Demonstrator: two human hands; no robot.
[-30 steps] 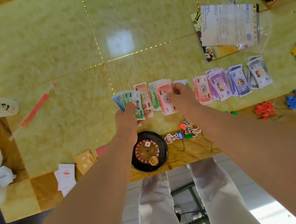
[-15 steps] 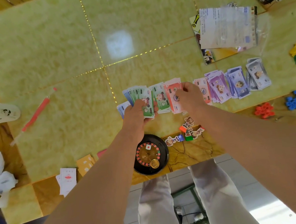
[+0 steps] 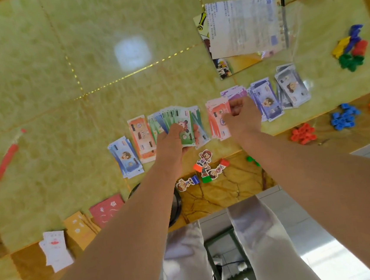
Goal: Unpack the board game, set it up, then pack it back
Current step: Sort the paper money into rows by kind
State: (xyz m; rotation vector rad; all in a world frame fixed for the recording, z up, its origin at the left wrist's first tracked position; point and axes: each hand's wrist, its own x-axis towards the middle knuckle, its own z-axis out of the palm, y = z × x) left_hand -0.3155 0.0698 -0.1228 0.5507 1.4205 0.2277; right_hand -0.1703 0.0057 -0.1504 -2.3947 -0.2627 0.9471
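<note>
Fingers [image 3: 175, 129] of left hand [image 3: 170, 142] curled round fanned green paper banknotes [image 3: 183, 122], low over yellow-green marble table [image 3: 61, 84]; right hand [image 3: 241, 117] pinches the pink paper banknote pile [image 3: 216, 116] lying there; risk, as I judge: loose fan slips, scattering into sorted piles [image 3: 141, 137] alongside

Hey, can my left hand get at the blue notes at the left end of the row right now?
Likely yes: the blue notes lie uncovered, close beside the left hand, with only the orange notes between. But that hand grips a green fan, so picking them up would be awkward.
</note>
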